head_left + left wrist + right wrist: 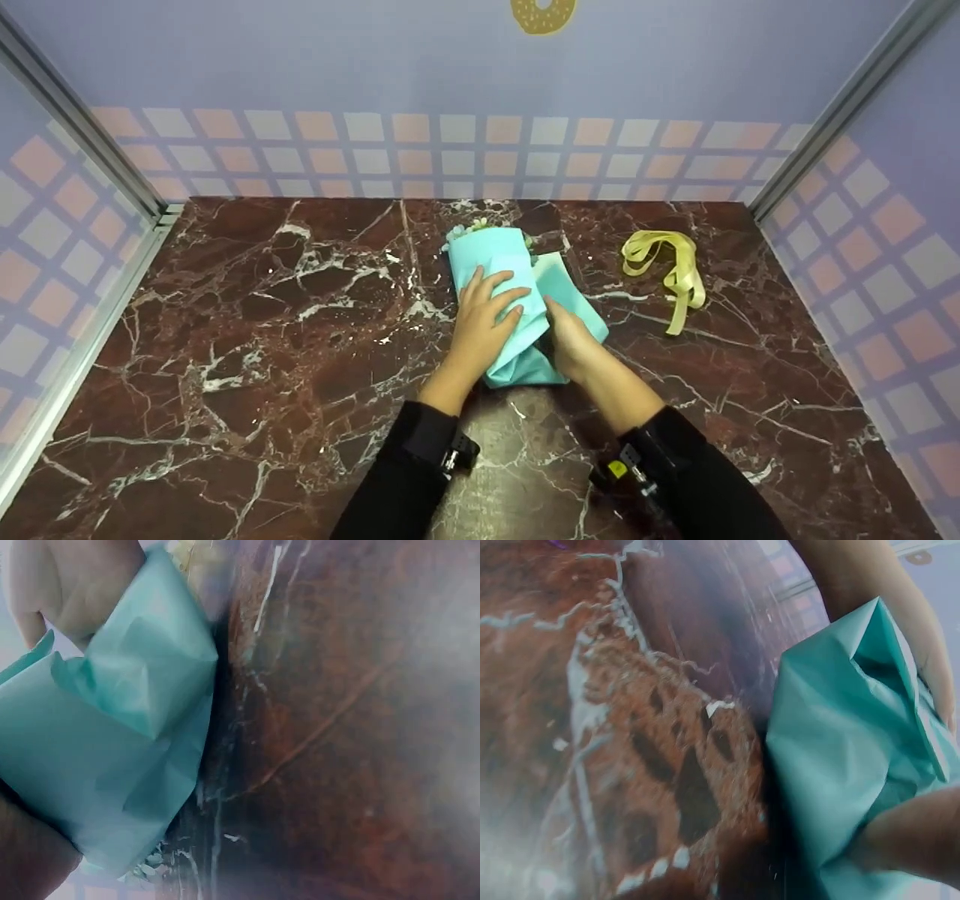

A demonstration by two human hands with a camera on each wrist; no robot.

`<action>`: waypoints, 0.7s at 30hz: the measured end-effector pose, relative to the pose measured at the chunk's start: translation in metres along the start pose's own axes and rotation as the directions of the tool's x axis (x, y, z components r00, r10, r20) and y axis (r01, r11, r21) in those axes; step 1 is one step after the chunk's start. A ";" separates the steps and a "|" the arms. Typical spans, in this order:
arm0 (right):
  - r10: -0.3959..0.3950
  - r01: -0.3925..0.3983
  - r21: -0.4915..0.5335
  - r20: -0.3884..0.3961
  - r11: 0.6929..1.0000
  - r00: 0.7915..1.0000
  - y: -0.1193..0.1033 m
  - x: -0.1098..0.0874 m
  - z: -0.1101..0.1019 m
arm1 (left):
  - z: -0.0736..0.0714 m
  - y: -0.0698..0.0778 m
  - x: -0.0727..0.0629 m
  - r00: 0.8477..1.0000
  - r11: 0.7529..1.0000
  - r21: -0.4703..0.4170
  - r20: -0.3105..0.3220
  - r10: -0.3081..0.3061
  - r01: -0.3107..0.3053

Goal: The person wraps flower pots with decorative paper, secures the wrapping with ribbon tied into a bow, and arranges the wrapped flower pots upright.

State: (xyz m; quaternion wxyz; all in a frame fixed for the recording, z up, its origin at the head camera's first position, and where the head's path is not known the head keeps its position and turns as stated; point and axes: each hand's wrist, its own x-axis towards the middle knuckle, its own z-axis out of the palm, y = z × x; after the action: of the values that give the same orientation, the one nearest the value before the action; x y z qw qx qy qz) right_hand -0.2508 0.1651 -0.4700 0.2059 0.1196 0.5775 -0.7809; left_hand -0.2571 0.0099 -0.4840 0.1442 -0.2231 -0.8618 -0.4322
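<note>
A sheet of turquoise wrapping paper (499,247) is folded around a small bunch of flowers, whose pale blue and yellow heads (478,224) peep out at the far end. My left hand (484,311) lies on top of the wrapped bundle with spread fingers, pressing it against the table. At the right side, my right hand (576,341) grips the paper near its lower fold, its fingertips partly hidden by the paper. A loose flap (566,289) sticks out to the right beyond that hand. Creased paper (832,742) bulges near the fingers in the right wrist view.
A loosely coiled yellow ribbon (684,281) lies on the table to the right of the bundle. The dark red marble-patterned tabletop (262,375) is bounded by a tiled back wall (450,154) and side panels.
</note>
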 end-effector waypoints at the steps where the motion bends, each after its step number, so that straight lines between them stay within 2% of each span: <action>1: 0.018 -0.018 -0.011 -0.010 1.000 1.000 -0.001 0.001 0.002 | -0.001 -0.001 -0.001 1.000 1.000 -0.017 -0.007 -0.007 0.007; 3: 0.047 -0.048 -0.019 -0.026 0.999 0.999 -0.003 0.002 0.004 | -0.002 -0.003 -0.002 1.000 0.999 -0.048 -0.016 -0.021 0.020; 5: 0.066 -0.066 -0.019 -0.009 0.998 0.998 -0.004 0.004 0.006 | -0.004 -0.005 -0.003 0.999 0.997 -0.070 -0.018 -0.033 0.032; 9: 0.075 -0.075 -0.007 -0.001 0.997 0.997 -0.008 0.006 0.009 | -0.006 -0.009 -0.004 0.999 0.994 -0.106 -0.026 -0.043 0.040; 17: 0.102 -0.111 -0.082 -0.106 0.990 0.989 -0.005 0.012 0.010 | -0.005 -0.015 -0.008 0.995 0.980 -0.184 -0.057 -0.084 0.072; 21: 0.079 -0.088 -0.101 -0.091 0.991 0.993 -0.001 0.016 0.009 | -0.004 -0.015 -0.009 0.995 0.981 -0.185 -0.064 -0.073 0.060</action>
State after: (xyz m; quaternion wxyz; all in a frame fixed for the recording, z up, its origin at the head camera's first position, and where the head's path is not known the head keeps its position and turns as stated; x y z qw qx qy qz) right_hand -0.2656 0.1537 -0.4729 0.2192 0.1664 0.6204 -0.7345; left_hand -0.2565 -0.0039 -0.4957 0.1391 -0.1911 -0.8198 -0.5216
